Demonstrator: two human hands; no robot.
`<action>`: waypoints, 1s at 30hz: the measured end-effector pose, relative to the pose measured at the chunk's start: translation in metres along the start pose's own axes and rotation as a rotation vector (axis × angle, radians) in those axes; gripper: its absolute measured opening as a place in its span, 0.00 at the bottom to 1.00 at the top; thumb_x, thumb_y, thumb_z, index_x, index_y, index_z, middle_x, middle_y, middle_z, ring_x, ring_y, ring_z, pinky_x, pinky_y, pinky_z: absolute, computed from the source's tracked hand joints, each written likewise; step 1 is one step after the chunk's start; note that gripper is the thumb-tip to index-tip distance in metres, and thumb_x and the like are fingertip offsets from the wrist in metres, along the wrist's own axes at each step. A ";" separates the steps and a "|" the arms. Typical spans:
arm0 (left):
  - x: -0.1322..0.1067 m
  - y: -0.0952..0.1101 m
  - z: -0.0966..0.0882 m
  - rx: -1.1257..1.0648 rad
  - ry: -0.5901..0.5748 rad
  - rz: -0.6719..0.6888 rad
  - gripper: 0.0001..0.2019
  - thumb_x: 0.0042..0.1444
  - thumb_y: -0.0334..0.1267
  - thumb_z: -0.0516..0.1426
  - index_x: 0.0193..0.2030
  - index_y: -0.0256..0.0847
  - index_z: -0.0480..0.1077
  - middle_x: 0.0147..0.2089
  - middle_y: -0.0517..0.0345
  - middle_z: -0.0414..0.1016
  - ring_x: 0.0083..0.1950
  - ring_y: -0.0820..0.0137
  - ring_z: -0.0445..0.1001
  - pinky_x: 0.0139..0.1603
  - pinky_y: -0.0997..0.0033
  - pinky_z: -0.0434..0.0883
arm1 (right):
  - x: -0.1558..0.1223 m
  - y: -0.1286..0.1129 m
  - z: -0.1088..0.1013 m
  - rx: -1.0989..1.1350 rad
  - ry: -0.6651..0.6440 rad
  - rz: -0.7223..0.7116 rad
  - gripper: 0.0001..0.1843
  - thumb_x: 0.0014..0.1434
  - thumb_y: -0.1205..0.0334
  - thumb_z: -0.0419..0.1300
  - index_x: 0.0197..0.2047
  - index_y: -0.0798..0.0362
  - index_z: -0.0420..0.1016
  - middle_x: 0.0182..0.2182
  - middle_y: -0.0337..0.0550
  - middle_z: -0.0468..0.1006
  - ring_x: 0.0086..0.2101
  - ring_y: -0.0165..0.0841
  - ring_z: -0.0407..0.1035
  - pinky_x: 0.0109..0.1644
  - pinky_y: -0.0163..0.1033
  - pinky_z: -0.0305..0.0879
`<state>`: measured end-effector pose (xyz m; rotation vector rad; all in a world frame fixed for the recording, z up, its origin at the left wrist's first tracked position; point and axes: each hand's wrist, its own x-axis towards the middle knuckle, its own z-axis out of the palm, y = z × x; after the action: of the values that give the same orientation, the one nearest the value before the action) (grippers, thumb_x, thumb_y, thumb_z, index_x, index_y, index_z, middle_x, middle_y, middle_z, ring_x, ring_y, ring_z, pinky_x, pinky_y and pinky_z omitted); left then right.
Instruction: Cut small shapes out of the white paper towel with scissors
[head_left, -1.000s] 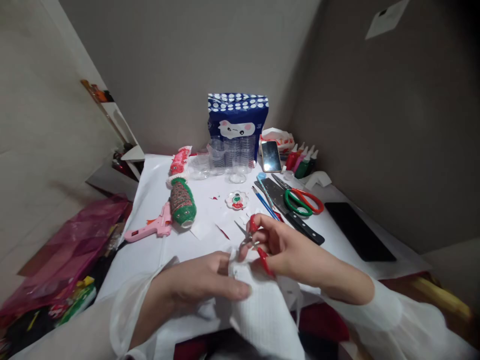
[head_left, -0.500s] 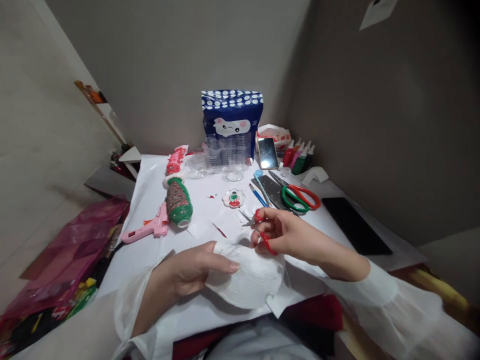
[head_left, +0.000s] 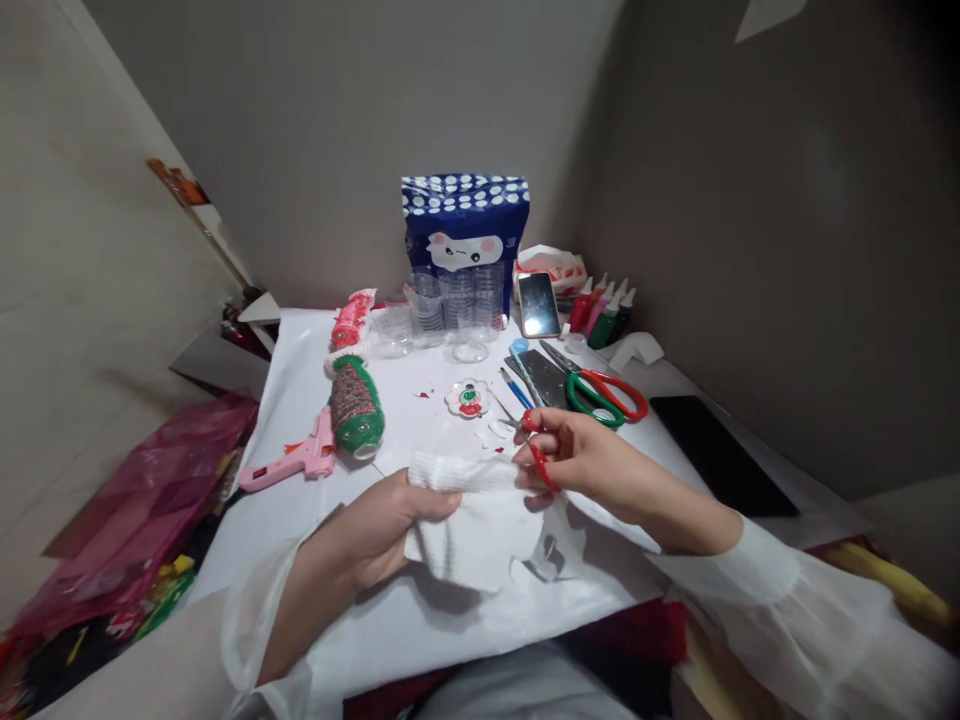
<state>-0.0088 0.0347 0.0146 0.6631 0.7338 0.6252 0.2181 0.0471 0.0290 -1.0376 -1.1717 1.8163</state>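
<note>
My left hand (head_left: 397,520) is closed on the left side of a white ribbed sheet (head_left: 480,535), thumb on top; it looks like cloth or soft paper. Small scissors with red handles (head_left: 541,466) sit in my right hand (head_left: 581,455), blades slightly apart and pointing away to the left. The fingers of that hand are close by the sheet's upper right edge; whether they touch it I cannot tell. A loose white flap (head_left: 551,555) hangs at the sheet's lower right. Beyond the blades lies a flower-shaped paint palette (head_left: 466,400) with red and green paint.
To the left are a pink glue gun (head_left: 292,463), a green fish figure (head_left: 357,410) and a red one (head_left: 352,320). Clear plastic cups (head_left: 457,305) stand before a blue bag (head_left: 465,215). Large scissors (head_left: 592,395), a brush (head_left: 517,388), paint bottles (head_left: 602,315) and a black phone-like slab (head_left: 720,455) lie rightward.
The white sheet has been turned and raised, so its upper edge now shows straighter. The small scissors moved slightly right and their blades closed somewhat. The flap swung upward.
</note>
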 end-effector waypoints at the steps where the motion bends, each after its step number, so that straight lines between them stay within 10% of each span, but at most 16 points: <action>1: -0.002 0.000 -0.001 -0.004 -0.017 -0.001 0.25 0.49 0.23 0.63 0.56 0.35 0.74 0.42 0.47 0.83 0.40 0.60 0.81 0.44 0.64 0.75 | -0.001 -0.002 -0.001 0.015 0.003 0.000 0.22 0.41 0.69 0.72 0.35 0.51 0.65 0.25 0.30 0.73 0.24 0.27 0.70 0.29 0.36 0.73; 6: -0.009 0.011 -0.010 -0.117 0.025 -0.118 0.11 0.44 0.36 0.67 0.34 0.33 0.81 0.30 0.51 0.82 0.32 0.66 0.78 0.38 0.70 0.73 | -0.009 -0.014 -0.009 -0.009 -0.080 0.026 0.22 0.42 0.72 0.72 0.36 0.50 0.66 0.25 0.31 0.76 0.23 0.29 0.72 0.25 0.35 0.73; 10: -0.008 0.016 -0.010 0.001 -0.032 -0.216 0.22 0.43 0.52 0.67 0.31 0.29 0.81 0.29 0.48 0.82 0.30 0.66 0.77 0.36 0.71 0.71 | -0.011 -0.017 -0.006 -0.112 -0.194 0.075 0.18 0.45 0.74 0.67 0.37 0.50 0.67 0.28 0.33 0.78 0.23 0.29 0.74 0.26 0.35 0.74; 18: -0.008 0.002 -0.005 0.325 -0.184 -0.368 0.16 0.40 0.41 0.72 0.35 0.35 0.82 0.34 0.52 0.83 0.32 0.68 0.78 0.40 0.71 0.72 | 0.012 0.000 0.018 -0.210 -0.265 -0.007 0.16 0.45 0.77 0.61 0.37 0.51 0.68 0.23 0.32 0.76 0.23 0.28 0.71 0.27 0.31 0.66; 24: -0.009 0.004 -0.009 0.269 -0.079 -0.296 0.11 0.37 0.33 0.69 0.31 0.33 0.82 0.28 0.53 0.82 0.26 0.71 0.76 0.33 0.75 0.71 | -0.011 -0.009 0.000 -0.249 0.197 -0.382 0.14 0.53 0.69 0.67 0.39 0.49 0.66 0.33 0.36 0.75 0.35 0.31 0.73 0.36 0.33 0.67; 30: -0.009 -0.005 -0.002 0.257 -0.091 -0.221 0.12 0.40 0.35 0.67 0.34 0.35 0.83 0.30 0.54 0.82 0.29 0.70 0.75 0.36 0.75 0.70 | -0.053 0.038 0.007 -0.029 0.010 -0.026 0.17 0.56 0.54 0.69 0.33 0.51 0.64 0.27 0.33 0.68 0.25 0.25 0.61 0.28 0.31 0.61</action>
<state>-0.0140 0.0256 0.0138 0.8283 0.7965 0.2983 0.2285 -0.0140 0.0080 -1.0417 -1.2034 1.7769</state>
